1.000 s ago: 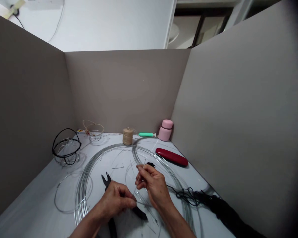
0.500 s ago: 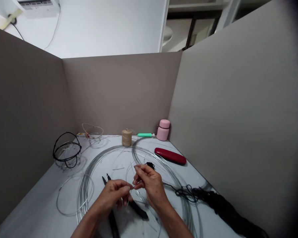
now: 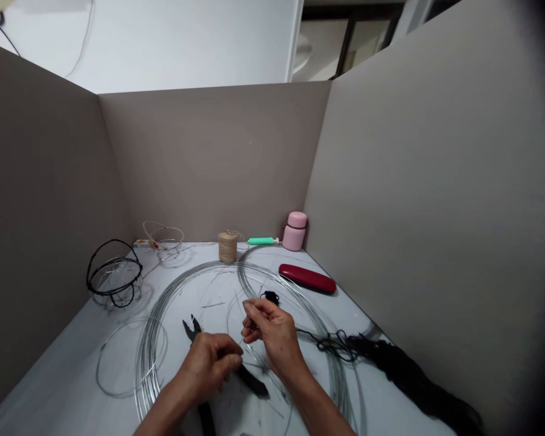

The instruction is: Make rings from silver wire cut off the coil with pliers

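Observation:
My right hand (image 3: 272, 334) is closed in a pinch, with a thin piece of wire (image 3: 249, 345) between thumb and fingers. Just to the left and slightly lower, my left hand (image 3: 212, 363) has thumb and forefinger close together; whatever lies between them is too small to make out. The two hands are a little apart. Beneath my left hand lie black-handled pliers (image 3: 253, 383), jaws parted and pointing away from me, partly covered by the hand. A big coil of silvery wire (image 3: 157, 330) rings both hands on the white table.
Black cord (image 3: 404, 375) lies along the right side. At the back are a twine spool (image 3: 227, 248), a green syringe-like tube (image 3: 260, 241), a pink flask (image 3: 295, 231) and a red case (image 3: 306, 278). Wire frames (image 3: 113, 275) sit at left. Grey partitions (image 3: 209, 157) enclose three sides.
My left fingertips have drawn a little away from my right hand, where before they met at the wire. The right hand keeps its pinch. The whole view has shifted slightly.

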`<action>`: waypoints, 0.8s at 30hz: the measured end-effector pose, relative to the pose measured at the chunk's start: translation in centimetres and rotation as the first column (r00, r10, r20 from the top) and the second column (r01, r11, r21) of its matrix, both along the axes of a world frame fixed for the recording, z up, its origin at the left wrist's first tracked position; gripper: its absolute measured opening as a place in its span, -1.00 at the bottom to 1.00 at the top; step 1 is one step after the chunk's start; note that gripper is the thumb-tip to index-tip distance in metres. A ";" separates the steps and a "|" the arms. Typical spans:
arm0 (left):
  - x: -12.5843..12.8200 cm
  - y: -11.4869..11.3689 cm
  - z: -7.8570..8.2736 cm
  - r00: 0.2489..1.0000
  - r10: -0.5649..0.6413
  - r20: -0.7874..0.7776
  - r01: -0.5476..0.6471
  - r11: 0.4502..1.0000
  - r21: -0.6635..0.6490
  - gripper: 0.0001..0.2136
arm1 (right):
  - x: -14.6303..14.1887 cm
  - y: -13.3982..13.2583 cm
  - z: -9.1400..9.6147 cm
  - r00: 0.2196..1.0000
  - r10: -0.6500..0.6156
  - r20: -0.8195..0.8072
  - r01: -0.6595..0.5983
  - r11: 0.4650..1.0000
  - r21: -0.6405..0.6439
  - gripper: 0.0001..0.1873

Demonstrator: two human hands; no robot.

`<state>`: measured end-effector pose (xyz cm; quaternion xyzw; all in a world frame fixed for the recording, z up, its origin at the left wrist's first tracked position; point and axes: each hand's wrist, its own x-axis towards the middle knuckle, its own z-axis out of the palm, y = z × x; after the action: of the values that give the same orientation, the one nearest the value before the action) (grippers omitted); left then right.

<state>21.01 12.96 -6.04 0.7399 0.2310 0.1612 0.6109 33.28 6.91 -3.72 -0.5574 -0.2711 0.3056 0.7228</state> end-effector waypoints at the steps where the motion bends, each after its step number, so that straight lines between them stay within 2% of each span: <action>1: 0.0 0.0 0.0 1.000 0.009 -0.021 -0.008 0.999 0.041 -0.84 | 0.0 0.0 0.0 1.000 -0.008 0.006 0.008 1.000 -0.001 -0.70; 8: -0.1 -0.2 0.7 0.997 0.048 -0.057 -0.034 0.973 0.228 -0.89 | -0.1 0.1 -0.4 0.999 -0.030 0.023 0.030 1.000 -0.004 -0.72; 11: -0.1 -0.4 0.9 0.997 0.023 -0.080 -0.001 0.965 0.263 -0.88 | 0.0 0.0 -0.7 0.999 -0.028 0.024 0.028 1.000 -0.011 -0.72; 17: -0.3 -0.3 1.0 0.999 -0.046 0.009 0.043 0.977 0.209 -0.87 | 0.0 -0.4 -0.4 0.999 -0.007 0.044 0.007 1.000 0.004 -0.71; 21: 0.1 -0.1 0.9 0.997 0.006 0.075 -0.017 0.989 0.149 -0.72 | -0.1 -0.3 -0.2 0.998 0.009 0.062 -0.010 1.000 0.019 -0.71; 24: 0.7 -0.1 0.8 0.997 0.033 0.073 -0.040 0.995 0.086 -0.71 | -0.1 -0.3 -0.3 0.997 0.019 0.071 -0.020 1.000 0.022 -0.72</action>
<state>21.67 12.86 -5.22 0.7553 0.2153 0.2086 0.5827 33.17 6.63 -3.98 -0.5568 -0.3055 0.2895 0.7162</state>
